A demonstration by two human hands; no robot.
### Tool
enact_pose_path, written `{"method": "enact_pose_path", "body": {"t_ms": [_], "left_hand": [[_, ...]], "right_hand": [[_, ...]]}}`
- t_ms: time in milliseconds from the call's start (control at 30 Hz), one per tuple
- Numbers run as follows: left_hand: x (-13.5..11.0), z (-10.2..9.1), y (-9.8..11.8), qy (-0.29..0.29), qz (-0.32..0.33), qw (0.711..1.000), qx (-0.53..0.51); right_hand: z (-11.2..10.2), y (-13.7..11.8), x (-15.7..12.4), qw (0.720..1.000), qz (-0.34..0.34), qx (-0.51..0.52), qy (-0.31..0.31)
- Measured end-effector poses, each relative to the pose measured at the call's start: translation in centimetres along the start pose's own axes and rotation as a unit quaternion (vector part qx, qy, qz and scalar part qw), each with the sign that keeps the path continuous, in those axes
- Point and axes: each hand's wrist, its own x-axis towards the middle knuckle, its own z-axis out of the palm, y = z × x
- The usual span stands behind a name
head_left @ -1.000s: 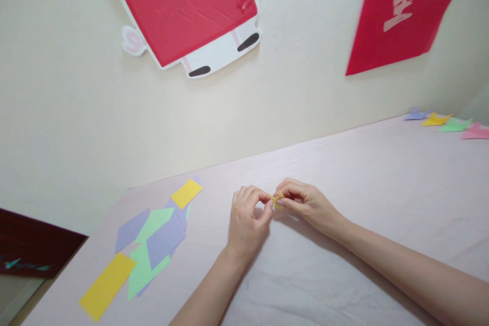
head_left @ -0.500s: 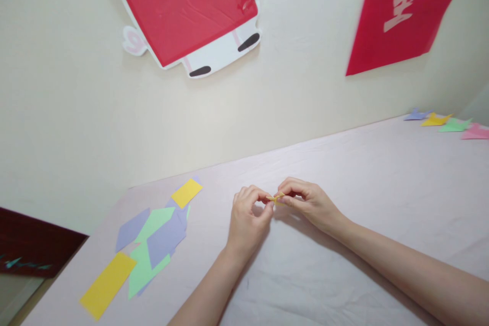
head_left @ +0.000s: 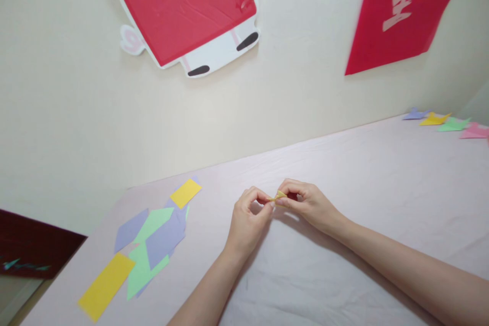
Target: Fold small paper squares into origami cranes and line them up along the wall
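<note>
A small folded piece of yellow paper (head_left: 280,194) is pinched between my two hands, just above the cloth-covered table. My left hand (head_left: 250,219) grips its left end between thumb and forefinger. On the other side, my right hand (head_left: 305,201) holds its right end between thumb and fingers, and a small yellow flap stands up there. The fingers cover much of the paper, so its full folded shape is hidden.
Loose yellow, green and purple paper sheets, a yellow one (head_left: 107,286) among them, overlap on the table (head_left: 324,285) at left. Several folded paper figures, including a green one (head_left: 454,124), line the far right edge. Red decorations, one a poster (head_left: 405,20), hang on the wall behind.
The right end of the folded yellow paper has turned, so a flap shows more clearly above my right fingers. Both hands keep nearly the same place.
</note>
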Motion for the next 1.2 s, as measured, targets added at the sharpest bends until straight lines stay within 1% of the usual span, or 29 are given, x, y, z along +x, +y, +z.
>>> {"method": "enact_pose_path", "body": {"t_ms": [133,233,433,600,733,900,1033,1200], "left_hand": [[-0.2,0.2,0.2,-0.009,-0.016,1.000,-0.013],[-0.4,0.5,0.5,-0.010,-0.009,1.000,0.004],[-0.6,1.2,1.0,0.027,0.000,0.998,0.051],[-0.8,1.5,1.2,0.038,0.011,0.996,0.075],[-0.8,1.5,0.9,0.052,0.011,0.995,0.088],[-0.8,1.4,0.9,0.059,0.028,0.993,0.100],[-0.8,1.5,0.9,0.064,0.023,0.993,0.096],[-0.5,1.5,0.7,0.059,0.009,0.996,0.071]], "right_hand": [[0.0,0.0,0.1,0.999,0.029,0.031,0.007],[0.0,0.2,0.1,0.997,0.043,0.061,0.008],[0.3,0.2,0.1,0.992,0.066,0.106,-0.005],[0.3,0.0,0.0,0.987,0.084,0.135,-0.018],[0.5,0.0,0.0,0.984,0.085,0.153,-0.025],[0.6,0.1,0.0,0.984,0.081,0.157,-0.010],[0.4,-0.1,0.1,0.977,0.091,0.191,0.004],[0.3,-0.1,0.1,0.970,0.085,0.227,0.002]]}}
